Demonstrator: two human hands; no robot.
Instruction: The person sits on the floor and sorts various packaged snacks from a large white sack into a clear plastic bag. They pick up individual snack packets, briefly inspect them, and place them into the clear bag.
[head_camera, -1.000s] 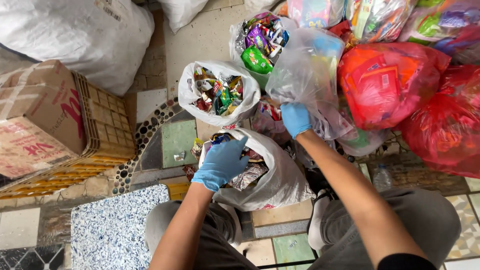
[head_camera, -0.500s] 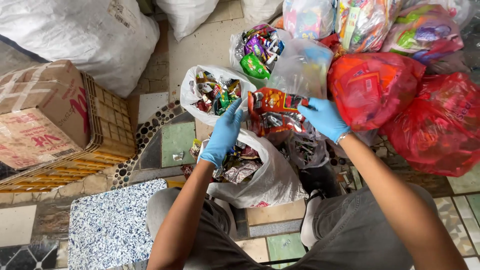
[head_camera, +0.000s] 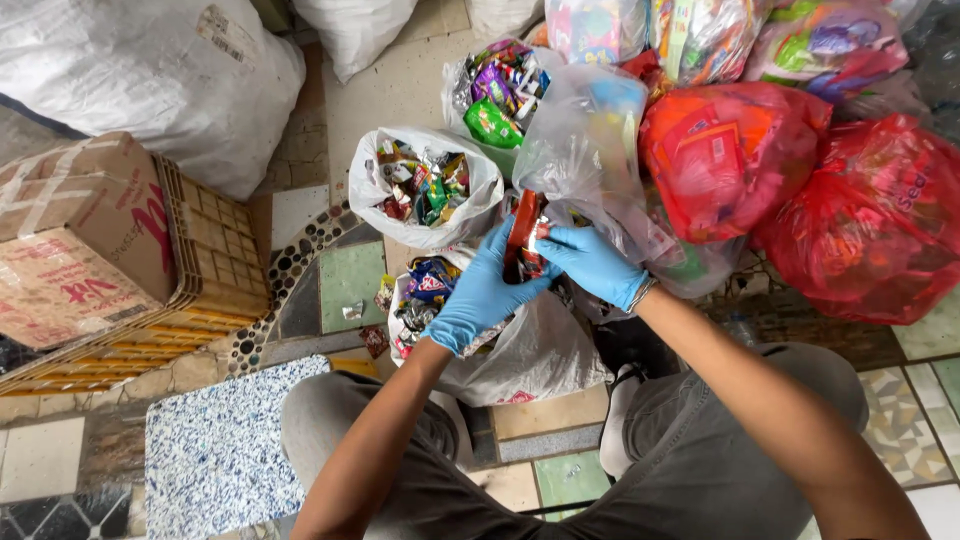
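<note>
Both my gloved hands, left hand (head_camera: 480, 295) and right hand (head_camera: 590, 262), pinch the red wrapper (head_camera: 522, 235) mid-frame; slick foil could slip into the wrong white bag (head_camera: 470, 180).

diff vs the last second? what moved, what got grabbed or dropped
Both gloved hands came together over the near white bag. The left hand, earlier reaching toward the open wrapper bag, pulled back. The right hand left the clear bag. Both now pinch a red wrapper between them. Red bags and cardboard box stayed put.
</note>
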